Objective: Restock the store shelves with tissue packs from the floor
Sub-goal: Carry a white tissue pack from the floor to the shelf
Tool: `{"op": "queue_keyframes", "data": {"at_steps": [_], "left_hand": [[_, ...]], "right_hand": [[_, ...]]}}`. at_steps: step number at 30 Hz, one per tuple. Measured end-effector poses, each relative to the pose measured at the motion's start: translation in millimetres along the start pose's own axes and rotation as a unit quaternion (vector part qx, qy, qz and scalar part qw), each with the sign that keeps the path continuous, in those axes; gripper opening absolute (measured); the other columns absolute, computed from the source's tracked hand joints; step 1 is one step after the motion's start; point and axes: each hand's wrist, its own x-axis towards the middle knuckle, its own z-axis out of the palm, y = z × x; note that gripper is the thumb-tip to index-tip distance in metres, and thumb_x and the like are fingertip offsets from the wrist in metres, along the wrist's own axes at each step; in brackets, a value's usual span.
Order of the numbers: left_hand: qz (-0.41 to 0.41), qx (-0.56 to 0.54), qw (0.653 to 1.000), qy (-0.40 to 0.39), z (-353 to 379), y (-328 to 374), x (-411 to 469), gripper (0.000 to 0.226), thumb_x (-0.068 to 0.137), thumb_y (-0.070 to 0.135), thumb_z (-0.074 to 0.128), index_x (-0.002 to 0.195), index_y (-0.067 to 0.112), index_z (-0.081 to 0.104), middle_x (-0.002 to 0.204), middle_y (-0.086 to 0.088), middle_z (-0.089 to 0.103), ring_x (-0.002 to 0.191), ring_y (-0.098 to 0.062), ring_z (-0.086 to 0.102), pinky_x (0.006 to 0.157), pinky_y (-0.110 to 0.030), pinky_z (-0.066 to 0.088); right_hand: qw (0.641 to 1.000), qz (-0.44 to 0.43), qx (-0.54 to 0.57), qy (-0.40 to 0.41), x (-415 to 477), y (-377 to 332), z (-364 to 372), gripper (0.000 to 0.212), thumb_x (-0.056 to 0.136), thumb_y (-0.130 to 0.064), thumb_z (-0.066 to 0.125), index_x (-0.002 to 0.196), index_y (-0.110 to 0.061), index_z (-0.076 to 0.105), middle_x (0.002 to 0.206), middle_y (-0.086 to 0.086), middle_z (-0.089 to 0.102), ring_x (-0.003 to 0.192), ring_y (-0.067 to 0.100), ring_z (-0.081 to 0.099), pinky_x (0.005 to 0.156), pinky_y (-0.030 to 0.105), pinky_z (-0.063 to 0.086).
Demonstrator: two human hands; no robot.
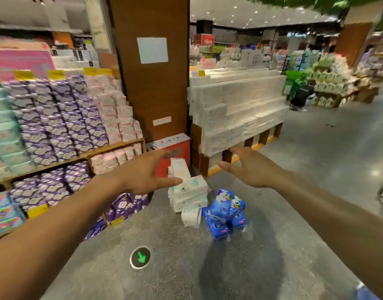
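Shelves (82, 156) on our left: full of purple and pink packs, lined up neat so shoppers can grab.

Floor (175, 278): loose pile by brown post (151, 94). White tissue packs (189, 191) stacked, blue packs (226, 215) just beside (dumped there, we guess, waiting for shelf).

Our left hand (143, 174) and right hand (249, 167): held out above pile, one each side, likely to scoop pack.

Fingers: spread wide, hold nothing. Left thumb near top white pack; touching or not, we cannot tell.

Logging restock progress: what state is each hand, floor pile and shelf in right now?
left hand, open, holding nothing
right hand, open, holding nothing
white packs, loosely stacked on floor
blue packs, heaped on floor
wooden shelves, well stocked
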Motion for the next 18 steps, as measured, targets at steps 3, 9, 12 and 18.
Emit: {"op": "queue_keyframes", "data": {"at_steps": [3, 9, 12, 18], "left_hand": [[0.000, 0.007, 1.000, -0.019, 22, 2, 92, 0.096, 0.079, 0.073, 0.055, 0.157, 0.028, 0.022, 0.163, 0.005, 0.028, 0.145, -0.017, 0.034, 0.114, -0.033, 0.030], [-0.036, -0.007, 0.999, -0.018, 44, -4, 256, 0.092, 0.081, 0.073, 0.056, 0.156, 0.029, 0.024, 0.162, 0.004, 0.030, 0.143, -0.017, 0.036, 0.113, -0.033, 0.032], [-0.052, -0.020, 0.998, -0.015, 52, -7, 324, 0.093, 0.081, 0.072, 0.057, 0.156, 0.027, 0.025, 0.161, 0.004, 0.032, 0.141, -0.017, 0.038, 0.110, -0.031, 0.033], [-0.082, -0.049, 0.995, -0.008, 90, -36, 441, 0.108, 0.067, 0.094, 0.046, 0.154, 0.034, 0.024, 0.159, 0.008, 0.035, 0.140, -0.017, 0.040, 0.113, -0.039, 0.038]], "right_hand": [[1.000, -0.004, -0.004, -0.021, 72, 59, 3, 0.078, 0.093, -0.068, 0.047, 0.152, -0.017, 0.038, 0.155, 0.008, 0.043, 0.139, 0.026, 0.043, 0.110, 0.038, 0.038], [0.999, -0.020, 0.006, -0.049, 216, 155, -6, 0.089, 0.085, -0.081, 0.041, 0.152, -0.022, 0.037, 0.155, 0.003, 0.043, 0.139, 0.023, 0.044, 0.108, 0.036, 0.040], [0.998, -0.028, -0.001, -0.051, 282, 188, -14, 0.114, 0.067, -0.099, 0.025, 0.149, -0.022, 0.041, 0.150, 0.004, 0.049, 0.132, 0.023, 0.050, 0.106, 0.041, 0.045], [0.994, -0.051, -0.024, -0.094, 409, 247, 3, 0.090, 0.090, -0.077, 0.041, 0.155, -0.015, 0.032, 0.154, 0.009, 0.044, 0.136, 0.027, 0.047, 0.108, 0.041, 0.043]]}}
